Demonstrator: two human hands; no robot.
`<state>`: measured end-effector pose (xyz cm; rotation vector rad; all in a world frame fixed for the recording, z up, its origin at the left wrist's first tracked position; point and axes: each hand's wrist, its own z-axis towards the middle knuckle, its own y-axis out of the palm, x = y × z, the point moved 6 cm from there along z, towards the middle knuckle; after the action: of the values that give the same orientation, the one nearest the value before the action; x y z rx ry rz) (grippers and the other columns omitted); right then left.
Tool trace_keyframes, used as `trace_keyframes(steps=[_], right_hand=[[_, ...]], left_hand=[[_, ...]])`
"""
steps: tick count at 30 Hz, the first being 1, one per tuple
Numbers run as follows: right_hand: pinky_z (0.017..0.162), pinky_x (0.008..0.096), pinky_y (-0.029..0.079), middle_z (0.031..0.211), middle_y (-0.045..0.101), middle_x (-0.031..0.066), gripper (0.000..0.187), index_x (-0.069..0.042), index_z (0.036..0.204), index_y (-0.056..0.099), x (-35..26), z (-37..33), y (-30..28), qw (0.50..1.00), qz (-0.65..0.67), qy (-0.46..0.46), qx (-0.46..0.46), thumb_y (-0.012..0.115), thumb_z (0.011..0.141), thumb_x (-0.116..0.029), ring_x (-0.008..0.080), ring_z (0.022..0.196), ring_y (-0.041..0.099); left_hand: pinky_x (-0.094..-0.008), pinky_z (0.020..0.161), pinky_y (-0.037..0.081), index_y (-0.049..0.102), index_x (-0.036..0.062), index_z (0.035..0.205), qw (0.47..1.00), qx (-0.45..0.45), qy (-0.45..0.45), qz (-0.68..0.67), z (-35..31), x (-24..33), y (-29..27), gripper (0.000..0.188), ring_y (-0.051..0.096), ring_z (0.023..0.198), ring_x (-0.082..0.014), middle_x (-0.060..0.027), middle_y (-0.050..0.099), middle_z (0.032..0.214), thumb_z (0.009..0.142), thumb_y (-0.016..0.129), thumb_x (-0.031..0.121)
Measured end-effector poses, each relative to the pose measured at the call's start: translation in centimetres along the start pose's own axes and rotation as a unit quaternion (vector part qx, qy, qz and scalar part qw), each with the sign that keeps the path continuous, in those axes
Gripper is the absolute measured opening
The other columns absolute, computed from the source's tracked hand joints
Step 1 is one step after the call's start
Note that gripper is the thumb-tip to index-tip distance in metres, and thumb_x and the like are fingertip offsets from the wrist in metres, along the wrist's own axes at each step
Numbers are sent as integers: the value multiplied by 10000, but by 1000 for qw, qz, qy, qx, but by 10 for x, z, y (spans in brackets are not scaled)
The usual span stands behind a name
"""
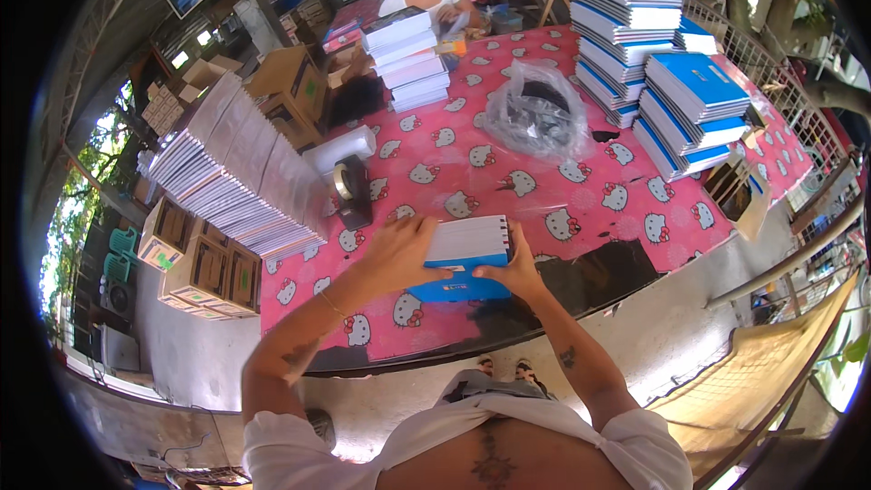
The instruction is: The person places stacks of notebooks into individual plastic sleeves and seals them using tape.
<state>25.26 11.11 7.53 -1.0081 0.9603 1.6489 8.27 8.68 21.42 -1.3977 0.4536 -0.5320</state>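
The fingers of the right hand are clamped on the right side of a bundle of notebooks, thumb pressed along its near edge; those of the left hand clamp its left side, thumb likewise at the front. The bundle is a squarish block of matte white paper with a smooth blue band facing the body and small dark marks down its right edge. It is held at the near part of the worktop, where a flat blue cover shows just below it; whether that belongs to the bundle I cannot tell.

The worktop wears a pink covering printed with white cat faces, giving way to a dark strip near the front edge. Beyond the left hand stand a black tape dispenser and a pale cylindrical roll, beside a long, ridged, leaning row of paper books. Farther out lies a crinkled, see-through plastic bag with something dark inside. Tall blue-and-white stacks rise at right; brown cardboard boxes sit at left.
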Motion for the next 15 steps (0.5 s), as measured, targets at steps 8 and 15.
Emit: trace_keyframes(steps=[8, 15], right_hand=[[1081, 402, 380, 1355, 515, 122, 1002, -36, 1501, 266, -23, -8, -69, 983, 168, -38, 64, 852, 751, -348, 236, 1271, 491], [985, 404, 477, 1304, 590, 143, 729, 4, 1402, 459, 67, -15, -59, 912, 141, 385, 22, 733, 862, -403, 275, 1170, 577]], left_hand=[[-408, 680, 552, 578, -18, 1024, 985, 38, -118, -122, -13, -32, -35, 638, 697, 764, -334, -187, 686, 905, 682, 855, 444], [-349, 802, 549, 629, -26, 1202, 622, 96, -411, -660, -40, -104, 179, 618, 659, 1018, -225, -136, 685, 1116, 798, 806, 407]])
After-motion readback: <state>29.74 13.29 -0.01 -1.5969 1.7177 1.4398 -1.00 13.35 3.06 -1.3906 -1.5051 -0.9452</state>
